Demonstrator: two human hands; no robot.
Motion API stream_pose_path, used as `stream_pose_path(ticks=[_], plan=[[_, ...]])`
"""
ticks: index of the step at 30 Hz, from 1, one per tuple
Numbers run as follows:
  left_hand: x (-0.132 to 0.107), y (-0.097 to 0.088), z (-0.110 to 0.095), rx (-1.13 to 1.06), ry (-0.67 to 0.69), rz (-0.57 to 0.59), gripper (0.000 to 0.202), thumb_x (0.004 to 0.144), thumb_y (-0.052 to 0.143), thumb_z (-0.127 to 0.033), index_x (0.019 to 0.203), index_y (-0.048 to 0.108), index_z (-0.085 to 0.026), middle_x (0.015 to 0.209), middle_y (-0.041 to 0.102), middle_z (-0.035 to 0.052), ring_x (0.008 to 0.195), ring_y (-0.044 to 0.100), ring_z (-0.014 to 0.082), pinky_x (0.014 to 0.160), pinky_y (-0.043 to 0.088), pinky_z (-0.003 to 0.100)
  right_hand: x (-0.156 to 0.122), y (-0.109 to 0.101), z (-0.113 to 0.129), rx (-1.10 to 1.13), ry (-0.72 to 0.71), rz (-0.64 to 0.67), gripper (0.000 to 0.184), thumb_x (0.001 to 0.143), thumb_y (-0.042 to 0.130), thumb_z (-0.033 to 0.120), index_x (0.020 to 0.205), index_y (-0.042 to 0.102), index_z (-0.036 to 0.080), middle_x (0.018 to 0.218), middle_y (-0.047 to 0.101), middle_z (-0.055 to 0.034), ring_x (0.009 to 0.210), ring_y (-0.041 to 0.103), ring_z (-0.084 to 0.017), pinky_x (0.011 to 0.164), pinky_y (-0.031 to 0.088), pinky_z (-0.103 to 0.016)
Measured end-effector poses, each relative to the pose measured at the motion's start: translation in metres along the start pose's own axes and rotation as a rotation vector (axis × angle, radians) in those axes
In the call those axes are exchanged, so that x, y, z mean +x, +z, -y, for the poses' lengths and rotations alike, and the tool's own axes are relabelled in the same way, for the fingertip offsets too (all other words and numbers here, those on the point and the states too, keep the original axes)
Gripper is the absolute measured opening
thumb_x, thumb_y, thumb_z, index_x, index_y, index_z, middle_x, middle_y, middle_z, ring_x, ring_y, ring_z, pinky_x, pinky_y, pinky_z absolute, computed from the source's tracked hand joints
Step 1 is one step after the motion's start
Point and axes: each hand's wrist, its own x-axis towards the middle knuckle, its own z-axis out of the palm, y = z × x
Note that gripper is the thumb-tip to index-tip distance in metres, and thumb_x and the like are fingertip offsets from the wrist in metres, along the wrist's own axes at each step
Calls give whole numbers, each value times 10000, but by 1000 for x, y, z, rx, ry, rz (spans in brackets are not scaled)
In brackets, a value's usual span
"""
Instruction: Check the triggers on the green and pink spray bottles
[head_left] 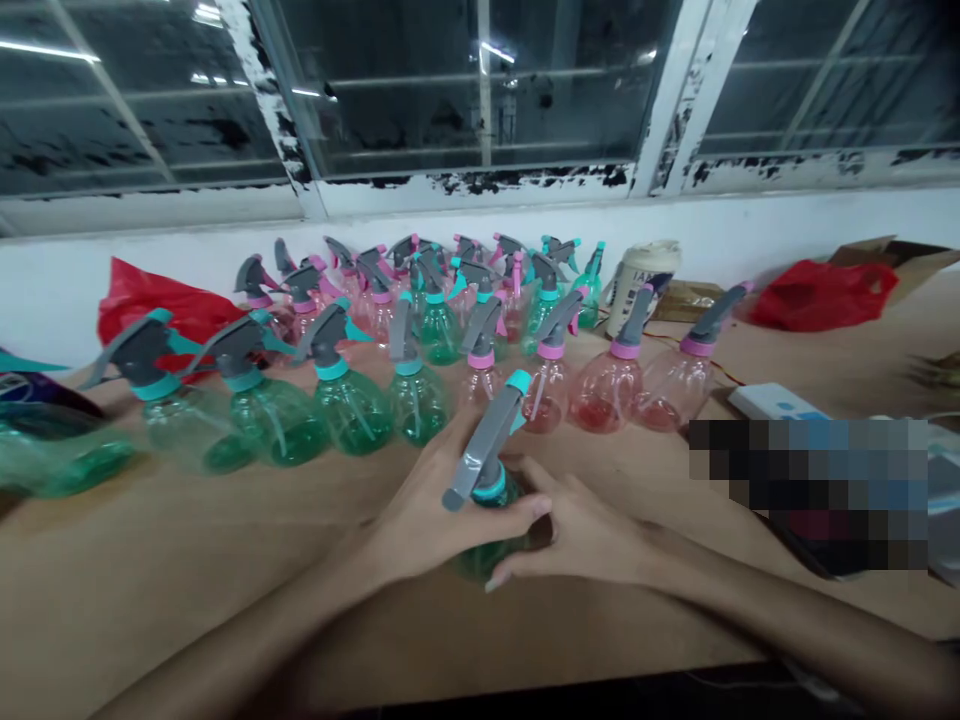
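A green spray bottle [491,490] with a grey and teal trigger head stands before me, tilted slightly. Wrapped round its body from the left is my left hand [442,500], its thumb across the front. From the other side my right hand [581,525] also closes on the bottle, thumb low and fingers partly behind it. Both hands cover much of the bottle's body. Just beyond them is a row of spray bottles, with a green one [352,405] on the left and a pink one [607,385] on the right.
More pink and green spray bottles crowd the wall side of the wooden table [262,580]. Red plastic bags [161,310] lie at both sides. A white cup [637,285] stands behind the right bottles. A white box [776,402] and a blurred-out patch are at right.
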Motion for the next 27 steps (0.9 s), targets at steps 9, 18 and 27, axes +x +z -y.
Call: stream_pose_path(ticks=[9,18,27], plan=[[13,3,4,-2,-17,-187,313,719,506,-139,1009,506,-257,798,571,-8,569,545,125,546,521,253,7,3,-26,-94,-42,49,921,596,697,604,1327,338,175,1299,494,-132,1195,467,-265,990,400,-422],[18,0,7,124,71,-207,313,669,475,-122,947,510,-261,789,603,-15,557,569,135,491,499,254,-14,-4,-56,-414,-111,129,795,727,552,636,1340,407,151,1377,448,-135,1300,348,-256,1071,293,-446],[21,-10,9,80,203,-144,252,727,499,-181,959,545,-267,776,614,-9,673,609,167,619,537,308,-11,-4,-59,-386,-84,151,626,828,490,557,1337,424,199,1380,458,-79,1303,348,-214,1080,292,-420]])
